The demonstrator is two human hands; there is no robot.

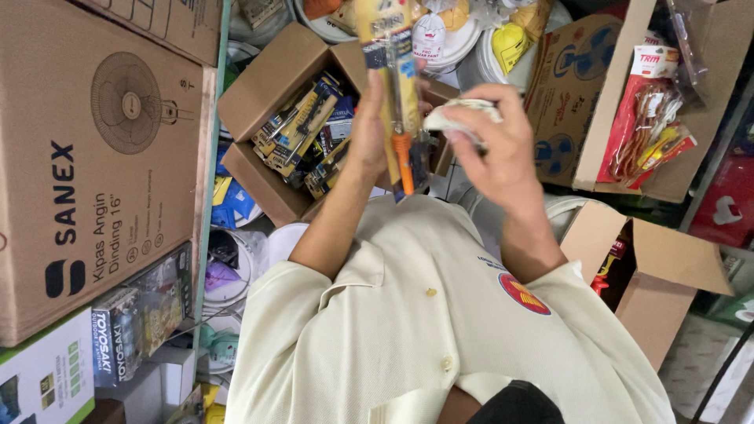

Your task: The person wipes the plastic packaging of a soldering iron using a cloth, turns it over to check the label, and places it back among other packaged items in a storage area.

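Upright, the carded screwdriver (397, 86) stands in the left hand (369, 129).

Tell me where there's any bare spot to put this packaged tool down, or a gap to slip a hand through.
Hardly any. The open carton ahead is packed with carded tools, and bowls and bags crowd behind it. The left hand holds the packaged tool; the right hand holds a cloth. The freest place is the dark inside of the open box at right.

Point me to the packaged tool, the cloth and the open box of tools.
packaged tool (397, 86), head view, on its yellow card.
cloth (459, 116), head view, on the bunched white fabric.
open box of tools (263, 90), head view, on its cardboard flap.
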